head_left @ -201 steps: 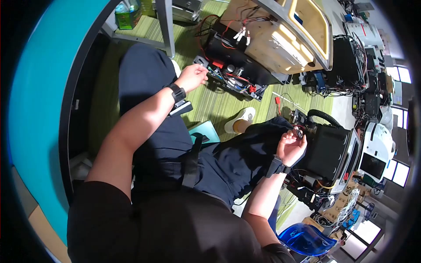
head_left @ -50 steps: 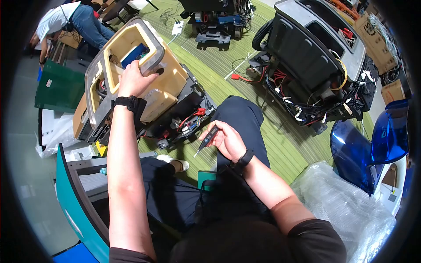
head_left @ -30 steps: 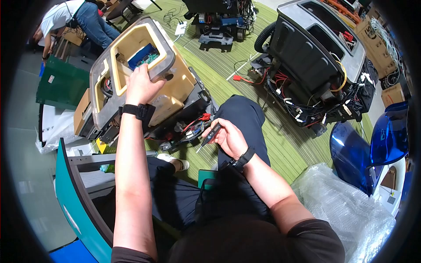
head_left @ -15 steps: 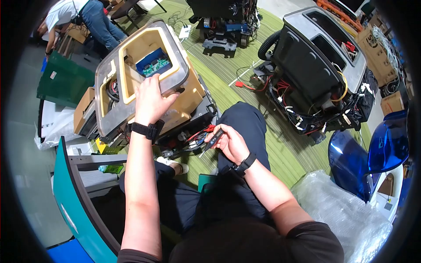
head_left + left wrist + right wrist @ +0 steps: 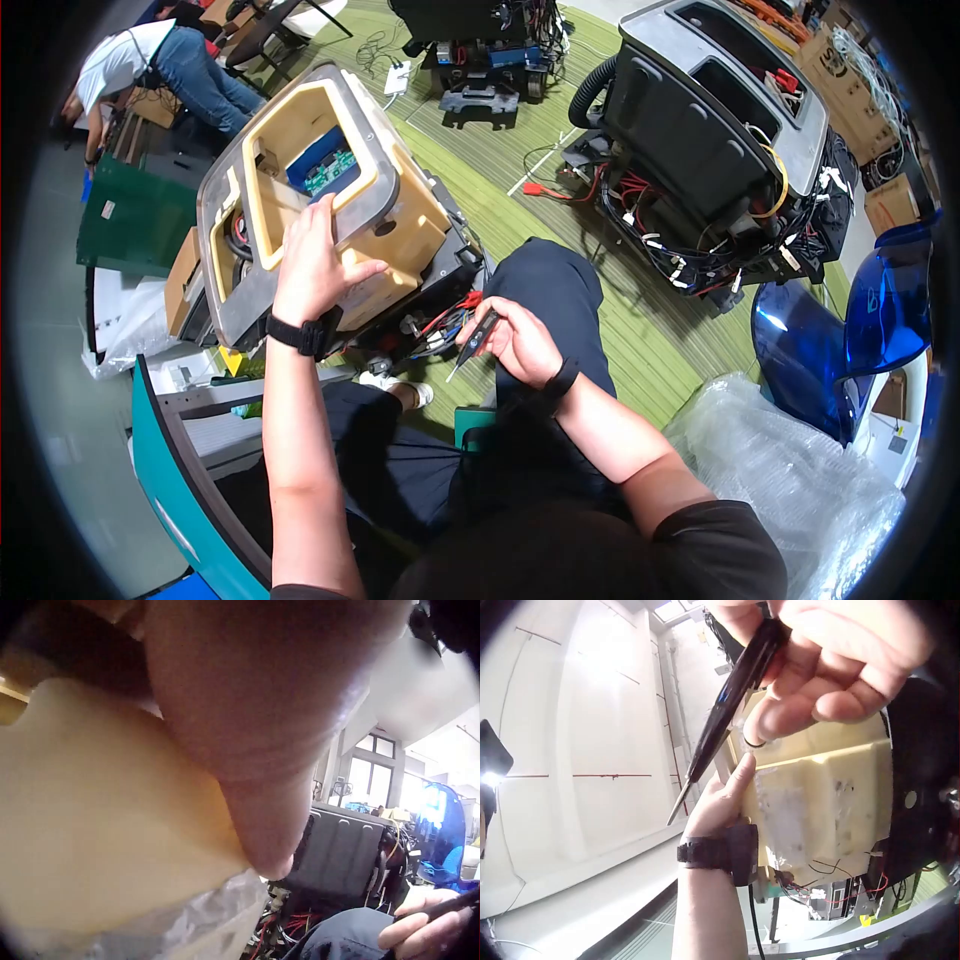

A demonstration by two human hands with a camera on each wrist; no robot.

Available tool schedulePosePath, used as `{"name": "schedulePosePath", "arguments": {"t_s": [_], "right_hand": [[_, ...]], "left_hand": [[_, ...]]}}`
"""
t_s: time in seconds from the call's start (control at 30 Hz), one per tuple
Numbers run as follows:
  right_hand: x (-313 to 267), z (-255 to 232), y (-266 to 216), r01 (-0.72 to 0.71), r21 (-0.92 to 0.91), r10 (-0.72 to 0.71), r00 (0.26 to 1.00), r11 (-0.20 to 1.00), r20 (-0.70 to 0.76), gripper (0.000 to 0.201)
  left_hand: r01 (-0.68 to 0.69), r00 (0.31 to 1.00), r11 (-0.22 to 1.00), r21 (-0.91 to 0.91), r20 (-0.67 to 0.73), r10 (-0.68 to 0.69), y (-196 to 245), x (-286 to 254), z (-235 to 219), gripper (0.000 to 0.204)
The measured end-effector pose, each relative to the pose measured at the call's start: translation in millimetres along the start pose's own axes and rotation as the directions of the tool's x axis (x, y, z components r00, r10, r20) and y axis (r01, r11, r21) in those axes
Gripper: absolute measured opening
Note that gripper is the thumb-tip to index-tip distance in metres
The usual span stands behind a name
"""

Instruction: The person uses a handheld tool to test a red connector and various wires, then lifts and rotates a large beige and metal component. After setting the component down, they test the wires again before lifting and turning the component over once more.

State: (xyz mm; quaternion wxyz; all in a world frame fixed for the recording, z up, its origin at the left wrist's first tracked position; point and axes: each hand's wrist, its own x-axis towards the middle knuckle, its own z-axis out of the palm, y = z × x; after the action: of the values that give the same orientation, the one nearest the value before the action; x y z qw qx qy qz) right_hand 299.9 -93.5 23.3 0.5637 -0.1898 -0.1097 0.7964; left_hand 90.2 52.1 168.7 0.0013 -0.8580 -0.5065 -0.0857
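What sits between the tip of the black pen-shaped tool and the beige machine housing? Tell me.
In the head view, a bundle of red and black wires lies between the black pen-shaped tool and the beige machine housing.

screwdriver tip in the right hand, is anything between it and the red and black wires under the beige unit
Nothing visible stands between them. The right hand pinches the screwdriver, whose tip points down over the green floor beside the wires, apart from them. The left hand rests higher up on the beige unit, clear of that gap.
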Motion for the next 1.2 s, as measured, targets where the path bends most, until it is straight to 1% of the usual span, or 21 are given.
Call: {"name": "schedulePosePath", "arguments": {"t_s": [0.03, 0.1, 0.17, 0.23, 0.33, 0.37, 0.43, 0.47, 0.5, 0.57, 0.6, 0.73, 0.8, 0.87, 0.93, 0.97, 1.0, 1.03, 1.1, 1.13, 1.2], "right_hand": [[1.7, 0.5, 0.3, 0.000, 0.003, 0.000, 1.000, 1.000, 0.022, 0.031], [2.5, 2.2, -0.8, -0.004, 0.016, 0.004, 1.000, 1.000, 0.009, 0.032], [4.7, 2.2, -1.3, -0.014, 0.026, 0.012, 0.998, 1.000, 0.053, 0.032], [5.1, 6.2, -4.3, -0.008, 0.033, 0.007, 0.999, 0.999, 0.041, 0.031], [10.1, 7.3, -6.2, -0.093, 0.081, 0.092, 0.996, 0.992, 0.023, 0.026], [11.2, 7.1, -6.8, -0.093, 0.083, 0.092, 0.996, 0.992, 0.018, 0.026], [11.9, 7.8, -9.1, -0.049, -0.083, 0.056, 0.995, 0.995, 0.088, 0.021], [14.8, 3.8, -9.3, -0.121, 0.030, 0.118, 0.989, 0.992, 0.085, 0.018], [15.8, 3.2, -10.5, -0.119, 0.032, 0.116, 0.990, 0.992, 0.082, 0.018], [15.3, 4.9, -12.8, -0.159, 0.177, 0.153, 0.987, 0.971, 0.049, 0.017], [15.3, 5.9, -14.7, -0.145, 0.124, 0.141, 0.989, 0.982, 0.042, 0.017], [12.4, 4.6, -18.4, -0.172, 0.161, 0.172, 0.985, 0.972, 0.013, 0.019], [10.4, 3.7, -21.4, -0.134, 0.092, 0.133, 0.991, 0.987, 0.019, 0.021], [8.4, -2.5, -19.9, -0.102, 0.074, 0.100, 0.995, 0.992, 0.028, 0.023], [4.8, -5.2, -21.6, -0.069, 0.053, 0.068, 0.997, 0.996, 0.038, 0.025], [2.9, -4.9, -22.6, 0.013, -0.106, -0.007, 0.998, 0.994, 0.058, 0.023], [1.1, -4.7, -24.4, 0.097, -0.259, -0.076, 0.993, 0.961, 0.090, 0.021], [-0.9, -4.2, -27.9, 0.097, -0.263, -0.074, 0.993, 0.960, 0.094, 0.021], [-4.2, -0.1, -35.4, 0.242, -0.450, -0.182, 0.968, 0.860, 0.173, 0.017], [-5.2, 2.3, -36.2, 0.243, -0.451, -0.180, 0.967, 0.859, 0.178, 0.017], [-7.1, 6.5, -35.9, 0.235, -0.453, -0.196, 0.972, 0.860, 0.132, 0.021]], "left_hand": [[-0.006, 1.000, 1.000, 0.000, 0.003, 0.006, 0.7, 0.1, -0.7, 0.094], [0.016, 1.000, 1.000, 0.001, -0.009, -0.016, 4.0, 1.7, -0.8, 0.094], [0.011, 1.000, 1.000, -0.021, -0.004, -0.012, 7.2, 3.7, -2.0, 0.092], [0.008, 1.000, 1.000, -0.006, 0.002, -0.008, 8.3, 5.6, -0.8, 0.094], [0.028, 0.999, 0.999, -0.018, 0.040, -0.027, 9.6, 10.1, -2.4, 0.095], [0.023, 0.999, 1.000, -0.018, 0.043, -0.022, 8.3, 11.3, -1.7, 0.096], [0.014, 0.999, 1.000, -0.015, 0.039, -0.013, 6.7, 12.8, -0.3, 0.096], [0.005, 1.000, 1.000, -0.010, 0.029, -0.005, 6.1, 14.2, 0.2, 0.096], [0.002, 0.999, 1.000, -0.011, 0.032, -0.002, 6.3, 15.9, 0.5, 0.096], [0.024, 0.999, 0.999, -0.031, 0.042, -0.023, 6.8, 18.7, 0.4, 0.096], [0.016, 0.999, 0.999, -0.028, 0.043, -0.015, 6.8, 20.5, -0.4, 0.096], [0.012, 0.999, 1.000, -0.013, 0.049, -0.011, 0.7, 23.9, 2.4, 0.098], [0.026, 0.998, 1.000, -0.006, 0.057, -0.026, -2.0, 24.9, 3.6, 0.098], [0.039, 0.997, 0.999, -0.001, 0.059, -0.039, -5.6, 26.8, 4.0, 0.098], [0.007, 0.999, 1.000, -0.007, 0.040, -0.007, -8.7, 28.6, 4.5, 0.097], [0.009, 0.999, 1.000, -0.007, 0.037, -0.009, -10.5, 29.2, 4.3, 0.097], [0.010, 0.999, 1.000, -0.001, 0.041, -0.010, -11.9, 30.3, 4.2, 0.097], [0.011, 0.999, 1.000, 0.005, 0.045, -0.011, -13.1, 31.3, 3.9, 0.097], [0.031, 0.998, 0.999, -0.010, 0.049, -0.030, -15.3, 33.8, 3.4, 0.097], [0.047, 0.997, 0.999, -0.025, 0.056, -0.045, -17.1, 35.5, 3.6, 0.097], [0.037, 0.998, 0.999, -0.028, 0.046, -0.035, -25.5, 38.3, 6.8, 0.096]]}}
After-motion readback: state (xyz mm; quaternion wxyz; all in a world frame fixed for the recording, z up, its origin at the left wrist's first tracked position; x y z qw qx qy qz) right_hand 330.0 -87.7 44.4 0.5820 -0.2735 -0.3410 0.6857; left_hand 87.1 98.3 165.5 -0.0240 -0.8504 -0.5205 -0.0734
